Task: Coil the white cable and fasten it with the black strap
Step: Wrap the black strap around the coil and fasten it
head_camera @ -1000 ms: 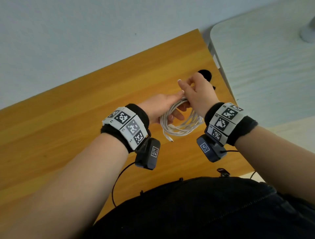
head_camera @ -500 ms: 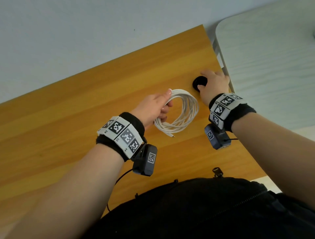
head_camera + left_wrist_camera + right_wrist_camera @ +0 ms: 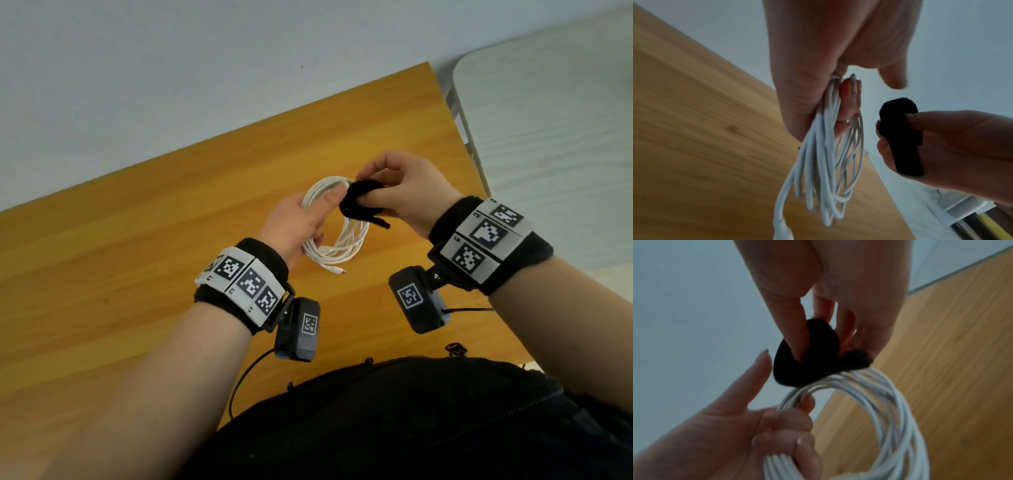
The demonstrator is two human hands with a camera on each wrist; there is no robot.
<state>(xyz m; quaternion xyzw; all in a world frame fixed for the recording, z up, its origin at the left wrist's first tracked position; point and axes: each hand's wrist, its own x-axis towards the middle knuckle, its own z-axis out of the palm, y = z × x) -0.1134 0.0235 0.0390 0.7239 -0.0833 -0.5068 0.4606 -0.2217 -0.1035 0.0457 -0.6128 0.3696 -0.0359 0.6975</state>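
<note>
While we look down from the head camera, we hold the white cable (image 3: pixel 337 233) already wound into a loose coil above the wooden table (image 3: pixel 137 257), so coiling looks finished and fastening comes next. Our left hand (image 3: pixel 301 222) clamps one side of the coil between thumb and curled fingers, which keeps the loops from springing apart. Our right hand (image 3: pixel 404 195) pinches the black strap (image 3: pixel 359 202) just beside the top of the coil, with its tail pointing away from the coil, ready, we judge, to be passed around the bundle. From the left wrist, we see the strands gathered tight where our left fingers (image 3: pixel 849 100) press them, then fanning out below, with a plug end hanging lowest; the strap (image 3: pixel 900 138) stands apart from the coil there, nipped between our right thumb and fingers (image 3: pixel 937 123). From the right wrist, the strap (image 3: pixel 807 366) is curled into a ring with our right fingertips (image 3: pixel 799 337) poked through it, apparently to work it open, and it sits right at the coil's upper arc (image 3: pixel 869 386), though we cannot tell whether it touches. Our left index finger (image 3: pixel 756 378) points straight out, off the cable, leaving room at the coil's top for the wrap.
</note>
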